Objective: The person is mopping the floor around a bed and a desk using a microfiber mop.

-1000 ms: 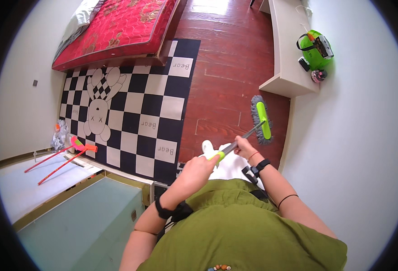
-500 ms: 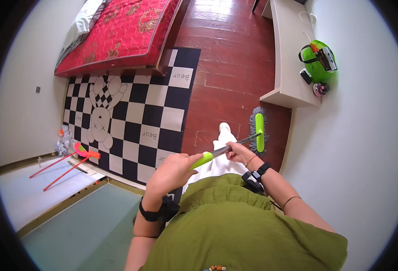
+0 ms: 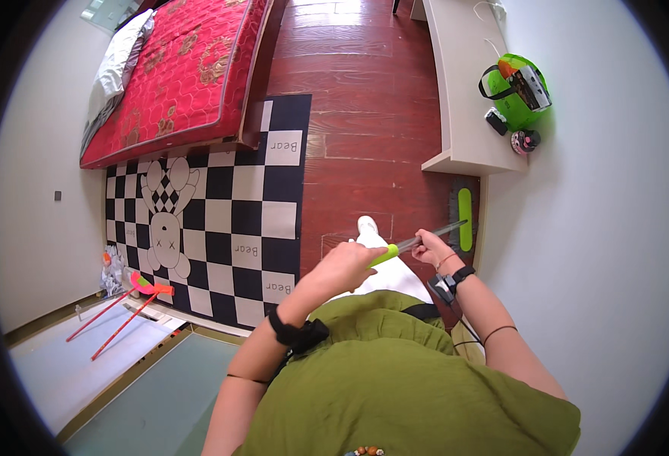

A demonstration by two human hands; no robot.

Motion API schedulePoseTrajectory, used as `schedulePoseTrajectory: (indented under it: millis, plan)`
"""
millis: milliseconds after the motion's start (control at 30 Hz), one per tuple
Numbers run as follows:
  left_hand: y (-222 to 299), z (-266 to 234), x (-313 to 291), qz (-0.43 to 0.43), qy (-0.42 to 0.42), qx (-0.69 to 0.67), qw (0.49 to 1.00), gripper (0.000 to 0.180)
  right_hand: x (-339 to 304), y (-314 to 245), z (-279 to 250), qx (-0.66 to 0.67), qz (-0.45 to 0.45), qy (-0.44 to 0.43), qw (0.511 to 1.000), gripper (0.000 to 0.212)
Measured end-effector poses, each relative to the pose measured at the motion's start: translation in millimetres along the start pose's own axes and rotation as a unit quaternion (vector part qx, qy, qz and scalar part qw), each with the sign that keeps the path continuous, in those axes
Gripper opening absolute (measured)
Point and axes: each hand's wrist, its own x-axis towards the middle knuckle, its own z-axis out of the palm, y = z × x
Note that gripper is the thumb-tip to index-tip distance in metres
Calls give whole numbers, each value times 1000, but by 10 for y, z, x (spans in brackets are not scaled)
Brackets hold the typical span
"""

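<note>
Both my hands are closed on one mop (image 3: 465, 220), which has a bright green plate, a grey fringed head and a grey pole. My left hand (image 3: 342, 267) wraps the green grip at the pole's near end, in front of my waist. Farther along the pole, my right hand (image 3: 431, 248) grips the grey shaft. The mop head rests on the dark red wooden floor (image 3: 372, 163), lengthwise along the base of the right wall and just in front of the pale desk's end. Part of the fringe is blurred.
A pale desk (image 3: 467, 99) along the right wall bears a green bag (image 3: 513, 106), a small dark box and a pink-black round item. A red bed (image 3: 175, 83) stands far left beside a black-and-white checkered mat (image 3: 220, 220). A pink-headed broom (image 3: 143, 283) and orange tool lie at left.
The mop head has slid right, up against the wall's base. Both hands have moved right with the pole, and the view has shifted slightly.
</note>
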Motion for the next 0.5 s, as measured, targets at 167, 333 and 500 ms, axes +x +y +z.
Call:
schedulePoseTrajectory:
  millis: [167,333,500]
  plan:
    - [-111,22,156,-15,5,66,998,44,261,-147,-45,-34,-12,31,999,18]
    - [-1,-570,-432,-121,43,24,991,40,227,57,624,-76,158,-65,982,16]
    - [365,-1052,-1193,-232,170,109,952,35,-98,329,1662,-174,258,-242,919,23]
